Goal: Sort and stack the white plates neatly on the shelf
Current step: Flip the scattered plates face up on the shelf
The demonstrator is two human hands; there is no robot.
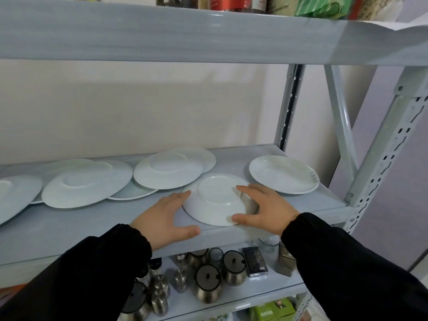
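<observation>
An upside-down white plate [215, 202] lies near the front of the grey shelf [69, 230]. My right hand [264, 209] grips its right rim, thumb at the front edge and fingers over the base. My left hand [166, 216] lies flat on the shelf with fingers apart, its fingertips touching the plate's left rim. One white plate [283, 173] sits face up at the right. Upside-down white plates overlap at centre [168, 170] and at the left [85, 184], and another plate [14, 193] is cut off by the left edge.
The grey upper shelf board [162, 31] hangs low overhead, with packages on top. Metal uprights [382, 158] and a diagonal brace [342, 117] stand at the right. Below, metal canisters [208, 283], a dark box [254, 262] and green boxes [273, 311] fill the lower shelves.
</observation>
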